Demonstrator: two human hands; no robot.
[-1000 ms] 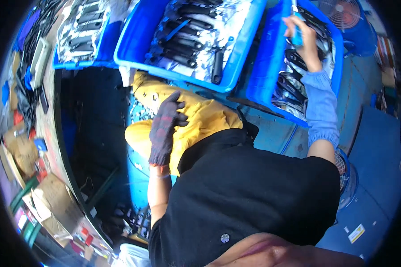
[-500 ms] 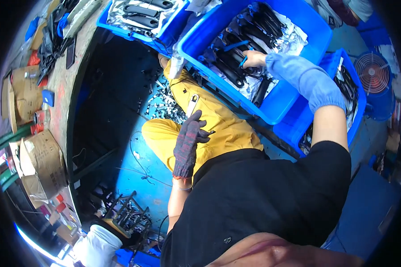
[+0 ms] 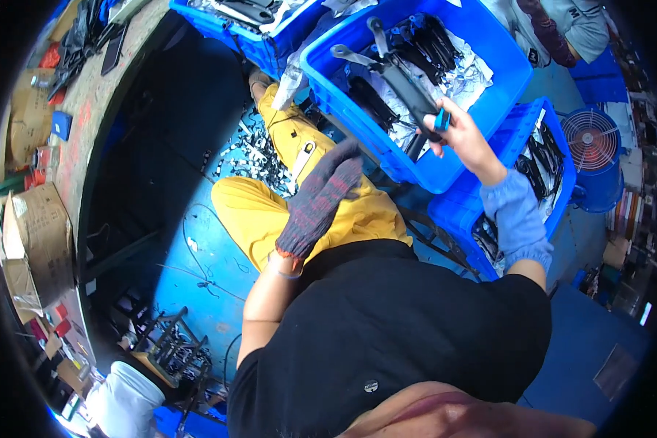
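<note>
My bare right hand (image 3: 460, 139), in a blue sleeve cover, is closed around the lower end of a pair of long black handles (image 3: 405, 87). Their rounded metal ends, each with a hole, point up and away over the blue bin. A small blue piece (image 3: 442, 120) shows at my thumb and fingers; its kind is unclear. My left hand (image 3: 321, 193), in a dark grey and maroon knit glove, is held above my yellow trousers with its fingers stretched out, holding nothing. Below the held handles, many similar black handles (image 3: 431, 44) lie on white wrapping in the blue bin (image 3: 507, 77).
Another blue bin (image 3: 223, 25) stands far left, and a third (image 3: 445, 212) at the right near a blue fan (image 3: 591, 142). A bench (image 3: 87, 124) with cardboard boxes (image 3: 40, 241) runs along the left. Small metal parts (image 3: 252, 157) litter the floor. Another person sits at far right.
My right hand has risen out of the bin and come nearer, now gripping the black handles. My gloved left hand has moved up and right toward the bin.
</note>
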